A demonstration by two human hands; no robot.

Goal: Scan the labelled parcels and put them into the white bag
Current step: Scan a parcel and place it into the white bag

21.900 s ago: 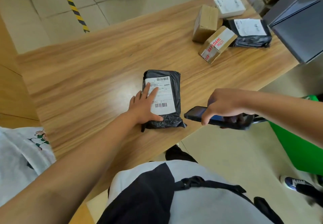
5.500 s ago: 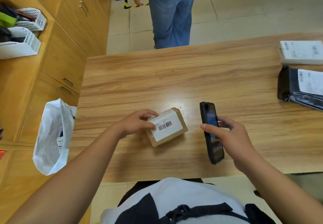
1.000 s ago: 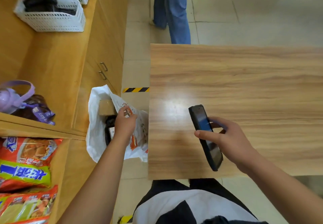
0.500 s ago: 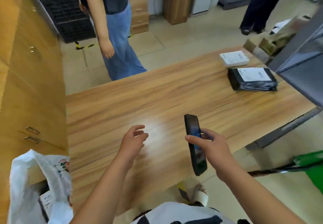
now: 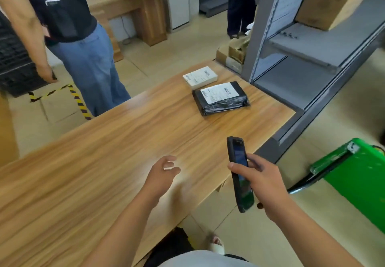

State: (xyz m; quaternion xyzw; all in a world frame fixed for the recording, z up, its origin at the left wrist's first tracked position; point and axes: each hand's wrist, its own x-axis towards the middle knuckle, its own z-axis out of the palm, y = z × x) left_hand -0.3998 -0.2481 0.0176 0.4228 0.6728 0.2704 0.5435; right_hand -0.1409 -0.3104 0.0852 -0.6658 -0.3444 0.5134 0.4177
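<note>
Two labelled parcels lie at the far right end of the wooden table (image 5: 104,162): a black plastic parcel (image 5: 221,100) with a white label, and a white box (image 5: 200,77) just behind it. My left hand (image 5: 162,173) hovers over the middle of the table, fingers loosely curled, holding nothing. My right hand (image 5: 260,181) grips a black handheld scanner (image 5: 239,173) near the table's front edge, screen facing me. The white bag is out of view.
A grey metal shelf unit (image 5: 302,68) stands right of the table with cardboard boxes on and beside it. A green cart (image 5: 358,175) sits at the lower right. A person in jeans (image 5: 83,54) stands behind the table; yellow-black tape marks the floor.
My left hand left the white bag empty and came back over the table. My view swung right, away from the bag, toward the two parcels. The scanner stays in my right hand.
</note>
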